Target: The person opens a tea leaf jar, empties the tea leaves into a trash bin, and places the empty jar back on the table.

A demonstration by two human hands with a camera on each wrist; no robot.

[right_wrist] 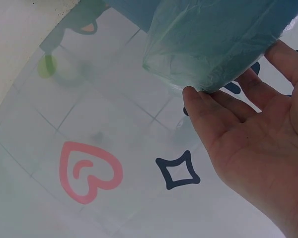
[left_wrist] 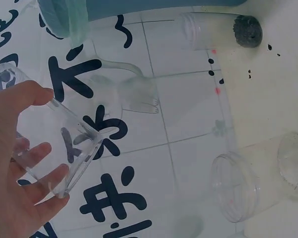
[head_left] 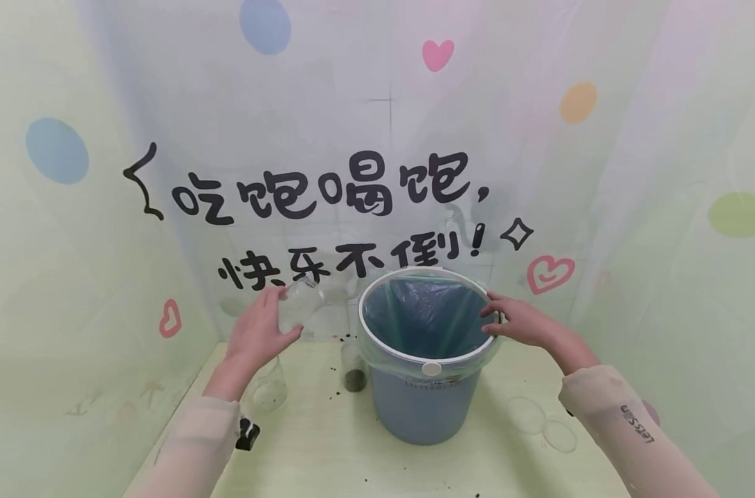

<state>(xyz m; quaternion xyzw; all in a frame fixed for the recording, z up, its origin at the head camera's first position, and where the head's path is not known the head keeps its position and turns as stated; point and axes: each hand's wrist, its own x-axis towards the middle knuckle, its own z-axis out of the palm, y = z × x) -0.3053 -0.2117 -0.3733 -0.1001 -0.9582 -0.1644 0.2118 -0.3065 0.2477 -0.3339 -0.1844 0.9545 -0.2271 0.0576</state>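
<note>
My left hand (head_left: 261,328) grips a clear plastic bottle (head_left: 302,304) in the air, left of the trash bin (head_left: 423,408). The bottle tilts, its neck pointing up toward the bin; in the left wrist view my thumb and fingers wrap its sides near the squarish base (left_wrist: 82,166). It looks see-through, with nothing visible inside. At the bin's right side, my right hand (head_left: 523,321) holds the white rim (head_left: 433,358), fingertips overlapping it. A pale green translucent bag (right_wrist: 198,49) lines the bin and folds over the rim, against my fingers (right_wrist: 206,111) in the right wrist view.
Two clear jars stand on the table: one (left_wrist: 238,186) below my left hand, another (head_left: 354,366) with dark material at its bottom. Dark specks are scattered nearby. A black object (head_left: 248,434) lies by my left sleeve, two clear rings (head_left: 560,436) right of the bin. Printed sheets (head_left: 327,104) surround the table.
</note>
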